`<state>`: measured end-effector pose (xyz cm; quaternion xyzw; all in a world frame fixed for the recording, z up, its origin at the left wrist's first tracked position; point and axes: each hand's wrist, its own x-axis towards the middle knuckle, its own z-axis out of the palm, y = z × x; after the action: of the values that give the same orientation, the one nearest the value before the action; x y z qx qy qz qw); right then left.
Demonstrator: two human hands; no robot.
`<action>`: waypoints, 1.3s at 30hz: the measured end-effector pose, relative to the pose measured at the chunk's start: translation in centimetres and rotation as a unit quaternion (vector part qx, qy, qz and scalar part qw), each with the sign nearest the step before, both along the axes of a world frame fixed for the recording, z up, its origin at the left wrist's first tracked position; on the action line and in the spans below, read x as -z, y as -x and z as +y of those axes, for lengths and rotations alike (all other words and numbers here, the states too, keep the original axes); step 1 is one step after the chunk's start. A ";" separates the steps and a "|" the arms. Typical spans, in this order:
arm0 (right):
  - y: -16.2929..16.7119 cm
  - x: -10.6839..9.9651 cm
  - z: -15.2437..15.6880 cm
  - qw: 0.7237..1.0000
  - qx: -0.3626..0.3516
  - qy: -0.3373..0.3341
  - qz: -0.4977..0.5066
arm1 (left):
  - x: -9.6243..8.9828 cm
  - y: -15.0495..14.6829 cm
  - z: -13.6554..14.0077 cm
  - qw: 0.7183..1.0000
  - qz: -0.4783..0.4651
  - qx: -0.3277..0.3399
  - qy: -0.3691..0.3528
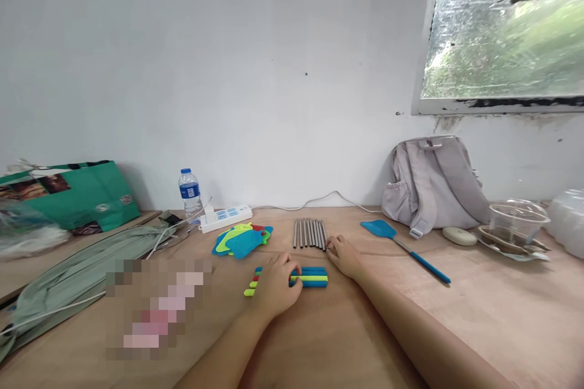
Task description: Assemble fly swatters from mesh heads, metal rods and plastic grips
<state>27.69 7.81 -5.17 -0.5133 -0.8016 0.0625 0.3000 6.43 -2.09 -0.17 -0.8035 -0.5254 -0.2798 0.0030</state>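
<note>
Rods (311,234), about 10, lie by right hand (345,256), handles (314,283) under left hand (276,285).

No word, brand or number can be read for certain. The blue label (190,191) around the water bottle (192,203) carries pale marks and a small light block, too tiny to make out. The green bag (82,209) bears a round white emblem (103,208) and, near its right edge, a pale printed patch (126,199), both illegible. Light-blue panels mark the white power strip (227,219), any lettering on them too small to tell
</note>
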 end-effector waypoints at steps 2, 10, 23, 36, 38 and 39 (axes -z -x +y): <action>0.0 0.2 0.1 1.000 0.011 0.009 0.002 | 0.2 -0.9 -0.6 1.000 0.015 0.019 0.014; -0.2 0.8 0.7 0.992 0.073 0.037 0.095 | 1.3 -2.5 -1.4 0.996 0.041 0.056 0.064; -3.6 0.7 -3.1 0.856 0.105 0.073 0.500 | 1.8 -1.7 -0.6 0.992 -0.008 0.064 0.105; -0.1 -1.2 -9.0 0.813 -0.043 0.257 0.520 | 1.8 -1.6 -0.1 0.990 -0.003 0.079 0.119; -0.1 -1.4 -9.2 0.812 -0.071 0.267 0.515 | 2.0 -1.5 0.0 0.990 -0.003 0.084 0.115; -0.2 -1.5 -9.2 0.801 -0.085 0.275 0.525 | 2.1 -1.5 0.1 0.990 -0.005 0.085 0.113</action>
<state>27.89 -1.39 -3.71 -0.3924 -0.5112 0.5656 0.5146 7.92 -1.99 -2.30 -0.8392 -0.4831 -0.2220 -0.1142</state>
